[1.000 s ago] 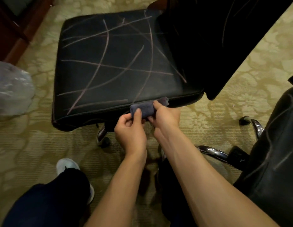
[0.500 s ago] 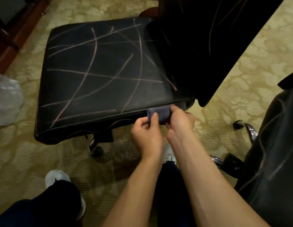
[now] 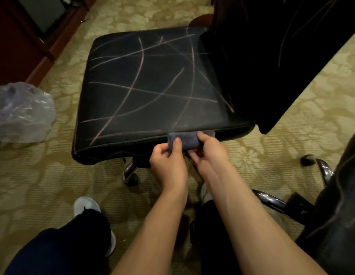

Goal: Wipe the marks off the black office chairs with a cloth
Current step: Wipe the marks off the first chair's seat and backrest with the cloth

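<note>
Black leather, crossed all over with pale chalky marks (image 3: 144,90), fills the middle of your view: the seat of the office chair (image 3: 152,86) lies just ahead of you, its backrest (image 3: 272,56) rising dark at the upper right with a few thin lines on it too. You hold the cloth (image 3: 187,139), a small folded dark blue piece, at the seat's near edge, right against the piping toward the backrest end. Your left hand (image 3: 168,165) has its grip closed on the cloth's left part, thumb on top and fingers curled beneath. Your right hand (image 3: 208,153) pinches the cloth's right part, thumb lying across its upper edge. The two hands sit close together, nearly touching.

Below the seat a chrome leg and a caster (image 3: 131,175) show on the patterned yellow-green carpet (image 3: 43,175). A second black chair (image 3: 341,205), also streaked with faint lines, stands at your right, its chrome base (image 3: 272,201) reaching toward your leg. A crumpled clear plastic bag (image 3: 21,112) lies on the carpet well to the left of the seat, near dark red wooden furniture (image 3: 17,46). Your white shoe (image 3: 85,204) and dark trousers show at the bottom.
</note>
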Demonstrator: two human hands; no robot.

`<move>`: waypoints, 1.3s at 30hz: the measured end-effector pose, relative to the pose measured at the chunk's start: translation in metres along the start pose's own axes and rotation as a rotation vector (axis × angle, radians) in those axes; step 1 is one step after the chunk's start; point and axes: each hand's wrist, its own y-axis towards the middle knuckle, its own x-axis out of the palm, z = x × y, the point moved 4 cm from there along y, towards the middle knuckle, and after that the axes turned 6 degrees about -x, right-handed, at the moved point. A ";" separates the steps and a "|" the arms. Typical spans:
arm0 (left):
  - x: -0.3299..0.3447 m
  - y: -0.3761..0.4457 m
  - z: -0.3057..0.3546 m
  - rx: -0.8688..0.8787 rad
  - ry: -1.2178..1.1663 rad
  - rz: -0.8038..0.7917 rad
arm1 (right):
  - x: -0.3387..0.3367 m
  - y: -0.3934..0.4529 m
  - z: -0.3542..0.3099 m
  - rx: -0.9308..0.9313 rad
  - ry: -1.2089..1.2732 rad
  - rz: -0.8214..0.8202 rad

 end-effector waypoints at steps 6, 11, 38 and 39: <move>0.047 -0.014 -0.014 -0.079 -0.007 -0.104 | -0.025 0.021 -0.031 -0.099 0.066 0.118; 0.019 0.001 -0.017 -0.083 -0.069 -0.052 | -0.004 0.001 -0.006 -0.216 -0.002 0.121; -0.057 0.020 0.009 -0.088 -0.150 0.099 | 0.031 -0.015 0.058 -0.198 -0.158 0.010; -0.066 0.023 0.012 -0.077 -0.153 0.114 | 0.036 -0.019 0.068 -0.215 -0.183 0.000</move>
